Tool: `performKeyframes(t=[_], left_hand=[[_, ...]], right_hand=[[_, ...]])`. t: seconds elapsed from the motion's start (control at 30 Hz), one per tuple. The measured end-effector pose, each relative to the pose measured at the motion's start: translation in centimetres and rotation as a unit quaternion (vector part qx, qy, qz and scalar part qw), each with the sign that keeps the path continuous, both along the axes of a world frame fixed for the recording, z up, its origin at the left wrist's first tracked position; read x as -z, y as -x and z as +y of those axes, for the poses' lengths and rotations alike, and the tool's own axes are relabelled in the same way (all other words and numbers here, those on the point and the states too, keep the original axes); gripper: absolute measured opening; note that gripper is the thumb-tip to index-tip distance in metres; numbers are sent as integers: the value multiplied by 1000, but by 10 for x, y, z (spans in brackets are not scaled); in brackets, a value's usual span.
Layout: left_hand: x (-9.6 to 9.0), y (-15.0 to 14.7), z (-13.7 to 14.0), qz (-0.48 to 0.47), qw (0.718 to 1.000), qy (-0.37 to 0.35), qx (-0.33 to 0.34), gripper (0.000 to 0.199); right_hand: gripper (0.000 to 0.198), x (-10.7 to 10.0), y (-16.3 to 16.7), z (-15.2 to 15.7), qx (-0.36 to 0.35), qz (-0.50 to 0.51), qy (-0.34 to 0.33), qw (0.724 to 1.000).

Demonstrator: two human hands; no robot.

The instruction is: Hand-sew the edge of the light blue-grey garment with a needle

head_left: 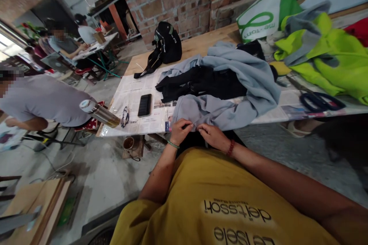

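Observation:
A grey garment [244, 67] lies bunched on the table, its loose end hanging toward my body at the front edge. My left hand [180, 131] pinches the near edge of this grey cloth between thumb and fingers. Close beside it on the right, my right hand [213, 135] is closed on the same edge, fingertips together. Anything as small as a needle or thread between the fingers is too small to make out. Black cloth [204, 82] lies in the middle of the grey folds.
The newspaper-covered table [126, 97] holds a phone [144, 105], glasses [124, 117], a bottle [99, 113] and a black bag [168, 42]. To the right are scissors [319, 101], lime-green cloth [330, 57] and a green-white bag [267, 13]. A person [48, 99] sits at left.

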State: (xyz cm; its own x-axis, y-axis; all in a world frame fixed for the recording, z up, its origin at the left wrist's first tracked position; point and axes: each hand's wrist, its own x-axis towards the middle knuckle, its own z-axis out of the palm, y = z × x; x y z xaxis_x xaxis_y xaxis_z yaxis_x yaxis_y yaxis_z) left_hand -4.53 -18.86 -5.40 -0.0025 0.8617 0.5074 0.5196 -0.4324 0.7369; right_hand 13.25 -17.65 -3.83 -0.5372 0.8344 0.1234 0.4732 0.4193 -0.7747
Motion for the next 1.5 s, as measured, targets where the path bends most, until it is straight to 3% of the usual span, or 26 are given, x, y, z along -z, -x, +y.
performKeyframes(t=[0.23,0.43,0.57,0.87,1.0,1.17,1.27,1.37,1.43,1.5], left_hand=[[5,3,2,5,1000,-10,-5,12],[9,-1,2,26,999,-43,-19,13],[12,-6,0,46,996,-61,-44,12],[11,-24,-6,47,998,-20,-32,18],[-1,-33,-21,111,990,-54,-71,17],[-24,-47,-50,181,977,-91,65,14],[-29,-53,-55,187,968,-1,165,17],[-24,-56,-52,217,922,126,296,23],[-20,-58,-52,221,908,168,315,17],[-16,-61,-55,218,913,165,303,15]], right_hand=[[20,-4,2,7,-11,-10,0,1000],[22,-3,-1,8,-5,-55,-62,997],[24,-1,1,6,3,-92,-61,994],[23,-1,2,9,20,-64,-55,996],[22,2,1,13,40,-10,-38,998],[20,3,0,16,46,44,-11,998],[19,-1,-2,18,49,66,-1,997],[18,-7,-3,20,50,82,32,995],[18,-8,-4,21,46,87,65,993],[17,-8,-5,22,43,87,91,991]])
